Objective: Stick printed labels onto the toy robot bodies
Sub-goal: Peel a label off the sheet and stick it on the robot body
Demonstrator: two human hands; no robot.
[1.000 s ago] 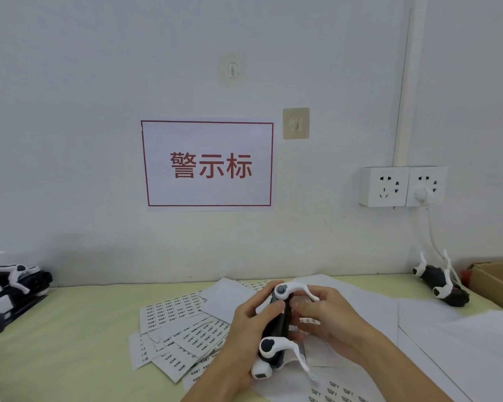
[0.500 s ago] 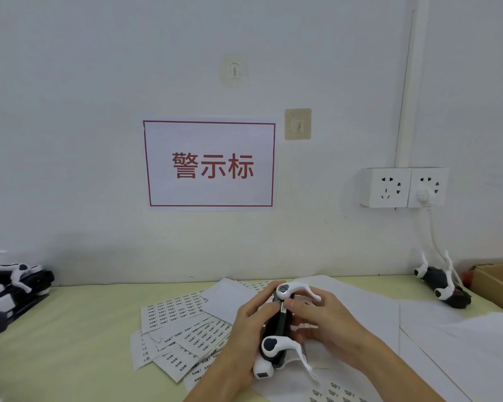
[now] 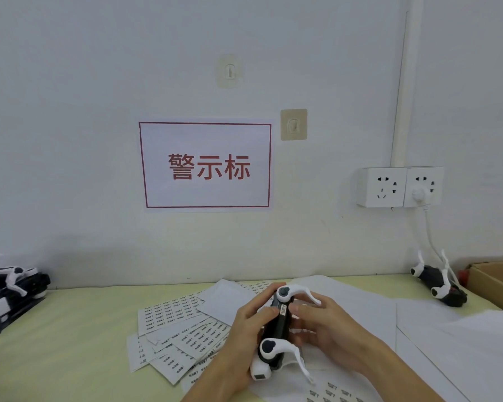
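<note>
Both hands hold toy robot body (image 3: 276, 329) above the label sheets (image 3: 183, 329) on the table (image 3: 55, 343). Left hand (image 3: 244, 338) curled round its left side, thumb on black body. Right hand (image 3: 328, 329) fingers bent, fingertips pressing small label (image 3: 283, 309) near the top.

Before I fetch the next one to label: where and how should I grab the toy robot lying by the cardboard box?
Probably by the black body of the toy robot, pinching it across its width from above. It lies flat on the table, and its thin white legs splay upward and outward and look flimsy. Come from the left, since the cardboard box and white cable crowd its right.
</note>
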